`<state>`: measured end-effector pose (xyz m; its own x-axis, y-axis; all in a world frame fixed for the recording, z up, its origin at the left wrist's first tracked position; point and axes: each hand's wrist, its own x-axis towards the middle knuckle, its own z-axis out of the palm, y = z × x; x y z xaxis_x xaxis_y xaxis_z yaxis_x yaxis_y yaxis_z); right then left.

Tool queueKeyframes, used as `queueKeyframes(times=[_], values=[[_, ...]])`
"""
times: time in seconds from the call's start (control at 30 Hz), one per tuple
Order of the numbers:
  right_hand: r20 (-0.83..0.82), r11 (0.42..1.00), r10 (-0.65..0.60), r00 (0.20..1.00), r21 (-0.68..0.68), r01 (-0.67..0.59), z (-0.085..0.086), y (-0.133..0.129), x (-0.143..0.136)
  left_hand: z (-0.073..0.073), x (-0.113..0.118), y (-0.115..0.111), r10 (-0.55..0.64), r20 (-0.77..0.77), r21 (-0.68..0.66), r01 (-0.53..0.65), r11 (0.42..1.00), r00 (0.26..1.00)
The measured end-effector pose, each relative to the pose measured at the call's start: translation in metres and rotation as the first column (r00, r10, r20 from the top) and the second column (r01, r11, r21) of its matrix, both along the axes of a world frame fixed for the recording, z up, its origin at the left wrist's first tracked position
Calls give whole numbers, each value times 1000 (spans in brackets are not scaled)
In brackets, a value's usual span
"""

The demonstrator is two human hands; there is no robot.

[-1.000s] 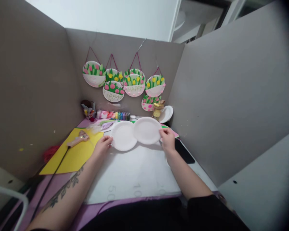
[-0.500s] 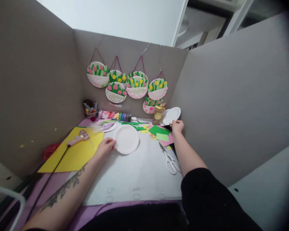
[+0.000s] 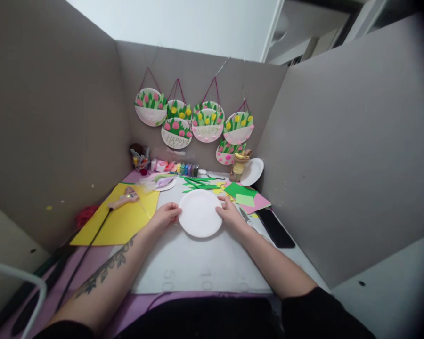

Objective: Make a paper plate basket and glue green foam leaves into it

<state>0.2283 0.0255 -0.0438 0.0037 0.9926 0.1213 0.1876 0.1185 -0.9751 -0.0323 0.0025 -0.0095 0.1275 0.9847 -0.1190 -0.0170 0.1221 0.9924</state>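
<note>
By the left hand (image 3: 168,214) the left rim of a white plate (image 3: 200,214) is pinched, and by the right hand (image 3: 229,212) its right rim is grasped in the same way. The plate is held above the middle of the counter (image 3: 183,268); whether it is also rested there cannot be told.

From left to right, a glue gun (image 3: 123,200) is laid, not grasped, on a yellow sheet (image 3: 102,230). On the panel (image 3: 194,66) behind, decorated plates (image 3: 207,126) are hung, which can be judged as finished. Some green strips (image 3: 199,186) are seen already cut, just behind the held plate. On this plate the work seems hardly begun: compared with the hung ones, cutting and decoration are lacking. At the right, green paper (image 3: 238,189) is placed upon pink paper (image 3: 261,203).

In look, the held plate is round, whole and plain, with its broad side turned toward the camera.
</note>
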Motion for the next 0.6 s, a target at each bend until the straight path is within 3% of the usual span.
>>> queueKeyframes(times=[0.13, 0.3, 0.43, 0.6], values=[[-36, 988, 96, 995, -118, -100, -1, -9, -4, 2, -7, 0, 55, -349, 90, -25, 996, 936], [16, 972, 229, 973, -48, -228, 1, -12, -7, -5, -18, 4, 58, -658, 188, 89, 978, 751], [58, 968, 246, 968, -64, -242, 4, -13, -8, -10, -19, 6, 129, -727, 251, 86, 964, 675], [60, 983, 166, 984, -88, -160, 0, -12, -6, -4, -18, 8, 141, -673, 303, 96, 948, 726]])
